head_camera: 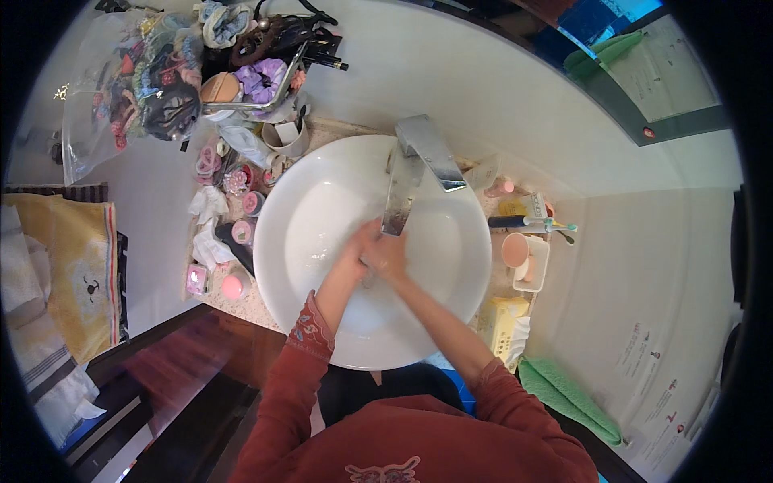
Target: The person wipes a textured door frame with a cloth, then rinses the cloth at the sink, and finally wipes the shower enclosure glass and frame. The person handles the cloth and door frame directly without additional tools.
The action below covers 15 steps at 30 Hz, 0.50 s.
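Observation:
My left hand [363, 241] and my right hand [389, 253] touch each other over a round white washbasin [272, 253], just below the spout of a chrome faucet [398, 193]. The spout's end partly covers the fingers. Water seems to run between and below the hands into the bowl, where some has gathered. Neither hand shows a held object; the fingers are blurred and overlap. The faucet's flat lever [438, 157] points to the right above the spout. Both forearms reach in from below, in red sleeves with scalloped cuffs.
Left of the basin stand small jars [243, 231], crumpled tissues [211, 241] and a cup [287, 140]. On its right are toothbrushes [531, 223], a white soap tray [543, 265] with a pink cup [515, 250], and a yellow tissue pack [504, 326]. A green towel [567, 398] hangs lower right.

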Each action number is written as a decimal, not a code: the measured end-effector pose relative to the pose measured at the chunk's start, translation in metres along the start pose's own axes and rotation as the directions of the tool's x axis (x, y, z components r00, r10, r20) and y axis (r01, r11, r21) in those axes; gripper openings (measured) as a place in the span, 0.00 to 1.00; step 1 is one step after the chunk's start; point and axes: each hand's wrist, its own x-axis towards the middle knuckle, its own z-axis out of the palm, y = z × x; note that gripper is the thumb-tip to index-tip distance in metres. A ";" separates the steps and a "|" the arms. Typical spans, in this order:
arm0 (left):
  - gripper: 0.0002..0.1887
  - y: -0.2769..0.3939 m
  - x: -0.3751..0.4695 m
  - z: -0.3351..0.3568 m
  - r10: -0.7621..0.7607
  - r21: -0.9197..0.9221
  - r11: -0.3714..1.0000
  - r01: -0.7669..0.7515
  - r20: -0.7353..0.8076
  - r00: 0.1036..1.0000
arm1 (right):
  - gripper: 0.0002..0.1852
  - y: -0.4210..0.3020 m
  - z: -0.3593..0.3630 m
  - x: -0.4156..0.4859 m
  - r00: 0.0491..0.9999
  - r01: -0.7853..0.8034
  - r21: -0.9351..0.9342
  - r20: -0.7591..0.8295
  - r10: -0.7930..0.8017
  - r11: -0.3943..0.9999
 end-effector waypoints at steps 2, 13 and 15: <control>0.19 -0.001 0.001 -0.004 -0.093 -0.102 0.991 0.085 -0.079 0.993 | 0.15 0.007 0.008 0.001 0.997 0.067 -0.045 -0.042 -0.069 0.997; 0.19 -0.001 -0.014 0.026 -0.145 -0.023 0.989 0.144 -0.209 0.967 | 0.19 0.002 -0.008 0.000 0.991 -0.085 0.103 -0.096 0.095 0.991; 0.20 -0.001 -0.007 0.018 -0.278 -0.086 0.960 0.267 -0.175 0.944 | 0.20 0.000 -0.006 0.002 0.985 -0.169 0.091 -0.006 0.170 0.981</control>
